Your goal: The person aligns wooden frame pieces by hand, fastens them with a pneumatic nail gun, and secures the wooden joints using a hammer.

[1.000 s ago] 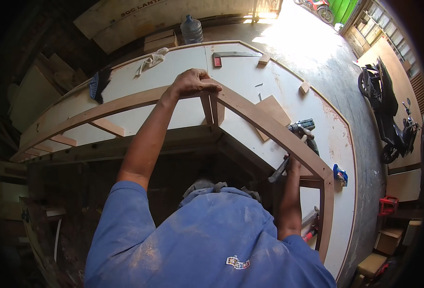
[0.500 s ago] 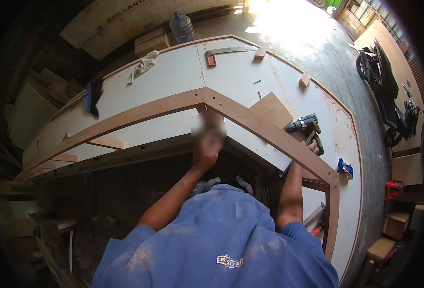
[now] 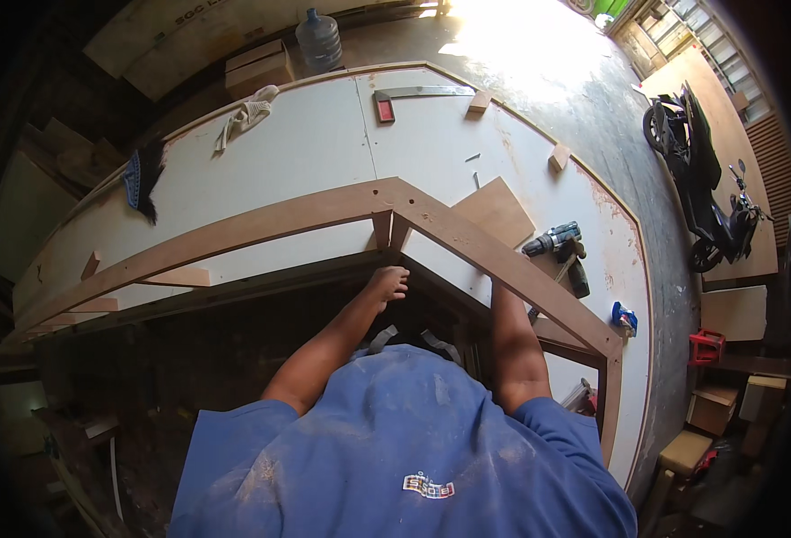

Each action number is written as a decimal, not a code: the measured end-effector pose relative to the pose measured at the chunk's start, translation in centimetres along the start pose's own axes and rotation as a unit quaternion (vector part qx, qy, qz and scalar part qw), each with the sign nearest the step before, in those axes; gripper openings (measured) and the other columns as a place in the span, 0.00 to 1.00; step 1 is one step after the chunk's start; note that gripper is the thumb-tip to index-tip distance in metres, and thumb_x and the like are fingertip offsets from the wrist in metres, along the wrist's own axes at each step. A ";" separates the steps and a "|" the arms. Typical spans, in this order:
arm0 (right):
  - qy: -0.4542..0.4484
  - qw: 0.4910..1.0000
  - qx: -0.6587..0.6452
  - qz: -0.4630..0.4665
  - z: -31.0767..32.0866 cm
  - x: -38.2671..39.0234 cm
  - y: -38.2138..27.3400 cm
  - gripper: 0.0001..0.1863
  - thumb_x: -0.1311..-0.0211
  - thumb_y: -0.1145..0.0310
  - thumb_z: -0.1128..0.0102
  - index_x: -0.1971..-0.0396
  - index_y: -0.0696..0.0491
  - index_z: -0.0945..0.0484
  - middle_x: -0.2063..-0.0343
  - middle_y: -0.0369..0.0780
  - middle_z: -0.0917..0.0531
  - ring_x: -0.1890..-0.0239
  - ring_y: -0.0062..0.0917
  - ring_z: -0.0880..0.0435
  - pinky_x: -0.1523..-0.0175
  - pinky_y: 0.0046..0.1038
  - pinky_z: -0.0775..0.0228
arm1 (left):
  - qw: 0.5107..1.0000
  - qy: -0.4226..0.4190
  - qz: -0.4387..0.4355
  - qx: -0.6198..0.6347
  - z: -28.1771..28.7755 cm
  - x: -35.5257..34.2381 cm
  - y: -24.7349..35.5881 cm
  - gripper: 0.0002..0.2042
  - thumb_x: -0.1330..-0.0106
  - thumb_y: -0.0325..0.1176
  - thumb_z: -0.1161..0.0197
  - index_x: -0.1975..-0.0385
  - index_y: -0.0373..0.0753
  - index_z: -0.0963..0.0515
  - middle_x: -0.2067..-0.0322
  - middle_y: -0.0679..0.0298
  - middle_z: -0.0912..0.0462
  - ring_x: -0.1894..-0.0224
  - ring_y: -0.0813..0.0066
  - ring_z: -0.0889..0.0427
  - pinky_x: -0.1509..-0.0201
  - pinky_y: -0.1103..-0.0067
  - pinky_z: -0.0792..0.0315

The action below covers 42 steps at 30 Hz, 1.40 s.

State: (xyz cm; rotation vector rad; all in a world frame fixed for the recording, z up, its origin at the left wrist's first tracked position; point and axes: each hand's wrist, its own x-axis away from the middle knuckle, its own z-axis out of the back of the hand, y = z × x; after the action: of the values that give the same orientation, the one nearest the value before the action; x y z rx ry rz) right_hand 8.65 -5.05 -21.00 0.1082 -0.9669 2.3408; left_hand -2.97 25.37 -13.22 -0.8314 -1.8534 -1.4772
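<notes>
A brown wooden frame with short cross pieces stands over a white panel. My left hand is just below the frame's angled corner, its fingers curled in; whatever they may hold does not show. My right forearm reaches up behind the right-hand rail, which hides the fingers of that hand. To the right of it a cordless drill lies on the panel, beside a square brown board.
A try square, two wood blocks, loose screws and a pale cloth lie on the panel. A blue packet is near its right edge. Beyond stand a water jug, a motorbike and a red stool.
My right hand has moved left, away from the drill and behind the rail. My left hand has come down from the corner joint. The whole view has shifted slightly.
</notes>
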 end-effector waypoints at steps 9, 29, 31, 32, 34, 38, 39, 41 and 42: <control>-0.067 0.984 -0.164 -0.026 -0.4 4.1 -3.4 0.43 0.60 0.49 0.20 0.48 0.61 0.30 0.55 0.51 0.20 0.51 0.41 0.19 0.47 0.38 0.27 | 0.993 -0.064 -0.029 -0.091 -4.4 1.2 2.9 0.22 0.31 0.46 0.41 0.48 0.34 0.24 0.56 0.59 0.20 0.59 0.70 0.18 0.55 0.73 0.21; -0.057 0.980 -0.187 -0.023 -0.4 3.3 -5.5 0.40 0.53 0.59 0.23 0.45 0.67 0.33 0.57 0.54 0.20 0.55 0.43 0.18 0.49 0.38 0.25 | 0.905 0.108 -0.276 -0.306 -8.8 -3.8 4.2 0.29 0.36 0.45 0.38 0.39 0.32 0.29 0.36 0.45 0.30 0.34 0.51 0.30 0.33 0.68 0.35; -0.018 0.976 -0.213 -0.042 -0.2 1.9 -2.4 0.38 0.52 0.60 0.24 0.46 0.67 0.31 0.60 0.52 0.19 0.58 0.41 0.16 0.52 0.36 0.23 | 0.884 0.076 -0.278 -0.369 -10.3 -3.0 5.3 0.31 0.36 0.46 0.38 0.38 0.33 0.31 0.34 0.44 0.33 0.33 0.47 0.34 0.31 0.63 0.38; 0.010 0.985 -0.169 -0.019 0.2 0.9 -0.3 0.38 0.51 0.60 0.24 0.46 0.67 0.31 0.61 0.51 0.19 0.61 0.38 0.16 0.55 0.35 0.23 | 0.857 0.048 -0.281 -0.429 -11.8 -2.0 6.6 0.33 0.36 0.48 0.38 0.36 0.33 0.32 0.33 0.44 0.36 0.31 0.43 0.37 0.29 0.59 0.41; 0.018 0.992 -0.124 0.013 0.1 1.4 -0.4 0.38 0.50 0.59 0.24 0.46 0.67 0.31 0.63 0.49 0.18 0.63 0.36 0.16 0.58 0.33 0.23 | 0.765 0.131 -0.332 -0.536 -12.3 -1.8 8.5 0.37 0.38 0.49 0.37 0.33 0.34 0.36 0.31 0.40 0.43 0.29 0.41 0.42 0.28 0.54 0.45; -0.081 0.977 -0.198 0.012 -1.2 5.3 -4.7 0.36 0.49 0.60 0.25 0.46 0.67 0.30 0.63 0.49 0.18 0.61 0.37 0.16 0.55 0.35 0.23 | 0.700 0.359 -0.342 -0.513 -10.9 -7.9 9.5 0.45 0.41 0.50 0.36 0.28 0.31 0.47 0.27 0.33 0.62 0.25 0.32 0.60 0.25 0.46 0.61; -0.088 0.968 -0.237 -0.005 -1.4 4.3 -3.6 0.35 0.49 0.60 0.25 0.46 0.67 0.30 0.62 0.50 0.18 0.60 0.37 0.16 0.55 0.35 0.23 | 0.737 0.364 -0.268 -0.502 -12.0 -7.2 10.5 0.44 0.40 0.48 0.36 0.28 0.32 0.48 0.27 0.34 0.62 0.25 0.34 0.61 0.25 0.46 0.61; -0.075 0.961 -0.264 -0.018 -2.1 3.2 -3.0 0.34 0.48 0.61 0.26 0.47 0.67 0.28 0.60 0.50 0.17 0.60 0.35 0.16 0.57 0.35 0.23 | 0.750 0.396 -0.237 -0.475 -12.9 -6.8 11.4 0.42 0.38 0.46 0.38 0.28 0.31 0.48 0.28 0.35 0.57 0.25 0.35 0.60 0.25 0.47 0.60; -0.053 0.966 -0.253 -0.017 -2.0 2.9 -2.8 0.33 0.47 0.62 0.26 0.48 0.67 0.28 0.58 0.50 0.17 0.61 0.34 0.16 0.58 0.34 0.23 | 0.755 0.387 -0.238 -0.473 -13.0 -6.8 11.8 0.41 0.38 0.46 0.38 0.29 0.31 0.47 0.30 0.36 0.54 0.27 0.36 0.57 0.25 0.48 0.58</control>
State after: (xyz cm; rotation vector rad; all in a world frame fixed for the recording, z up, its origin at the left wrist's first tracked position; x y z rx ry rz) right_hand 8.14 -0.74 -19.97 0.0453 -1.5698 2.0003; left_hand 11.57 14.12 -9.20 -0.0035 -0.6075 -2.6221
